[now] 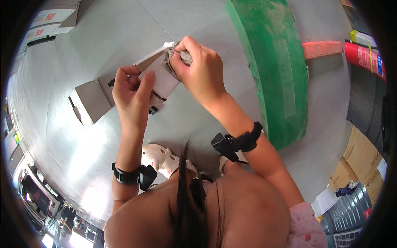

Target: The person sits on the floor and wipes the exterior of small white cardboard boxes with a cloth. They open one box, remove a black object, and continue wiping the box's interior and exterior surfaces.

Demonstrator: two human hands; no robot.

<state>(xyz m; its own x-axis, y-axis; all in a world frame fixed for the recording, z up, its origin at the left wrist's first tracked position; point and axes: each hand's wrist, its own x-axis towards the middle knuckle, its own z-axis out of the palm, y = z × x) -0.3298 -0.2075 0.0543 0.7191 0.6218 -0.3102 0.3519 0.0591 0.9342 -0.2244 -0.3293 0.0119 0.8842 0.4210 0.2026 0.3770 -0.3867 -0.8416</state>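
Note:
My left hand [131,93] pinches the near-left edge of a flat white panel [164,80], its thumb lying on top and its fingers curled behind. A crumpled grey cloth [168,58] is bunched in my right hand [200,68], which presses it against the panel's far-right edge. Behind and beside my left hand lies a boxy off-white thing [92,99] with small black parts; whether it joins the panel is hidden. Each of my wrists wears a black strapped device.
On the right a long green block [275,74] lies on the grey floor, a red bar [324,49] sticking out beyond it. Farther right are a red fire extinguisher [364,60] and cardboard boxes [359,151]. White cartons [51,18] stand far left. My feet in light clogs [161,159] are below.

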